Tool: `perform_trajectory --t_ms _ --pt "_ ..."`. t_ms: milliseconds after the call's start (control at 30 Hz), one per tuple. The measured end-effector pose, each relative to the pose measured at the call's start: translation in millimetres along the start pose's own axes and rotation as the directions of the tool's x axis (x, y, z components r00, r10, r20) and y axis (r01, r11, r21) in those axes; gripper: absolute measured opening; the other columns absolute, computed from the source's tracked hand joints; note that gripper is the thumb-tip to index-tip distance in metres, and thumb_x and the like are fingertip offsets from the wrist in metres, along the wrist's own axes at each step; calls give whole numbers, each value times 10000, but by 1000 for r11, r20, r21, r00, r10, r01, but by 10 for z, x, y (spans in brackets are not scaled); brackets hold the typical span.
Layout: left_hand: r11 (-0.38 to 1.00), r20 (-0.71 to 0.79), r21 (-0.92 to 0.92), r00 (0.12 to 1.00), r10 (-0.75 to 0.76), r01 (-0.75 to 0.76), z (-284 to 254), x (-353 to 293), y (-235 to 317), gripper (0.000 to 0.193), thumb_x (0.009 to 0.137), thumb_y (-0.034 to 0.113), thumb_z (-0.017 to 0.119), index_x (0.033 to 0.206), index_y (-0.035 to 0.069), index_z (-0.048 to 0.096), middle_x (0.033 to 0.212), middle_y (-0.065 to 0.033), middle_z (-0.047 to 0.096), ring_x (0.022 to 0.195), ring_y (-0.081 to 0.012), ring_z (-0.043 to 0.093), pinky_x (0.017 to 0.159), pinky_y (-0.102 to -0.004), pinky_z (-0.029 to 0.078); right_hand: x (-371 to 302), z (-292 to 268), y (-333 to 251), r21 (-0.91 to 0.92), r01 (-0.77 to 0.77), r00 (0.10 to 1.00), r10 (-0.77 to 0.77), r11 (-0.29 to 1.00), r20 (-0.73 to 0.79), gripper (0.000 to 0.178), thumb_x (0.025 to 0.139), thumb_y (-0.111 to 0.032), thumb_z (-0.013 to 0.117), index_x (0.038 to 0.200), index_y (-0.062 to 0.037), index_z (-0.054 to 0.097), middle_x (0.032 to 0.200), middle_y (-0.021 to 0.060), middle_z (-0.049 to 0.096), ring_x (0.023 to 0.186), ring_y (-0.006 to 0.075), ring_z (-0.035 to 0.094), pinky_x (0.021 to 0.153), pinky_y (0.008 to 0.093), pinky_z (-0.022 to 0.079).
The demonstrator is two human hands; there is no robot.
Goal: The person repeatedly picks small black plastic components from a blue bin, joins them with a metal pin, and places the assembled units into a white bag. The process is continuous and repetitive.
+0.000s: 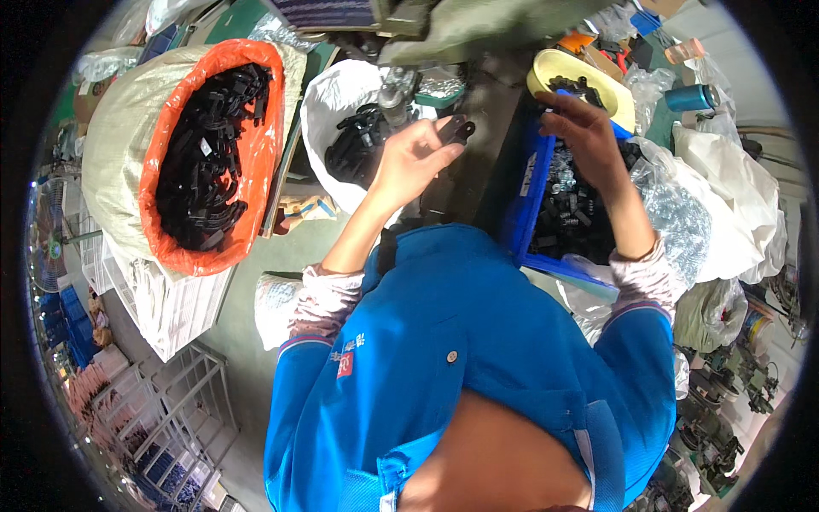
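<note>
My left hand (413,164) pinches a small black plastic part (458,130) between thumb and fingers. It is held beside a white bag (317,107) lining a container of black parts. To the right, my right hand (583,136) hangs over the far part of a blue crate (526,192), close to a yellow tray (625,102) with small dark parts in it. Its fingers are bent together; whether something tiny is between them is hidden. Inside the blue crate lie many black parts (567,218) and shiny clear pieces.
On the left stands a big woven sack (117,154) with an orange liner (275,154), full of black parts. A metal machine post (393,101) rises behind my left hand. Clear plastic bags (670,209) crowd the right side, and a blue cylinder (693,98) lies farther back.
</note>
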State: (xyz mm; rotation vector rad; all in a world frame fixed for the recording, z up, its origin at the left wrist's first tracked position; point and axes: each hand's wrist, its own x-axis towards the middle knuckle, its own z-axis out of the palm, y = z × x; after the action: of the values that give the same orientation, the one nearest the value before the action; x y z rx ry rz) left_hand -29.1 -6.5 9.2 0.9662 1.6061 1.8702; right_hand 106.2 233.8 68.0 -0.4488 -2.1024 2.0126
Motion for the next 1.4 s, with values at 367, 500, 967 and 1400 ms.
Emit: perform_trajectory --t_ms 367,500,967,1400 --pt "978 115 207 993 19 -43 -555 -35 175 275 789 25 693 693 10 435 1165 -170 624 969 -142 611 790 -264 494 88 1047 74 -297 158 982 -180 942 -51 274 782 -50 702 1053 -36 658 967 81 644 891 151 616 775 260 484" --pt "943 109 317 992 69 -100 -722 -19 134 301 765 76 718 695 17 431 1135 -126 645 829 -176 659 688 -270 503 204 1193 101 -383 227 965 -260 895 -37 274 753 -47 716 1022 -40 669 951 111 653 874 203 644 733 294 508" --pt "581 399 647 869 294 -494 -1232 386 351 200 766 143 702 797 -39 627 981 -138 672 663 -285 622 612 -341 509 615 1637 244 -512 395 873 -485 763 -50 246 756 -84 724 996 -57 680 964 124 670 858 246 661 726 331 522" --pt "614 454 692 890 39 -380 -1333 808 385 373 765 269 703 1093 103 640 741 -133 617 661 -306 609 591 -357 471 797 1574 410 -501 169 952 -272 849 -139 238 813 -62 684 1045 -24 651 931 57 674 777 136 613 670 276 505"
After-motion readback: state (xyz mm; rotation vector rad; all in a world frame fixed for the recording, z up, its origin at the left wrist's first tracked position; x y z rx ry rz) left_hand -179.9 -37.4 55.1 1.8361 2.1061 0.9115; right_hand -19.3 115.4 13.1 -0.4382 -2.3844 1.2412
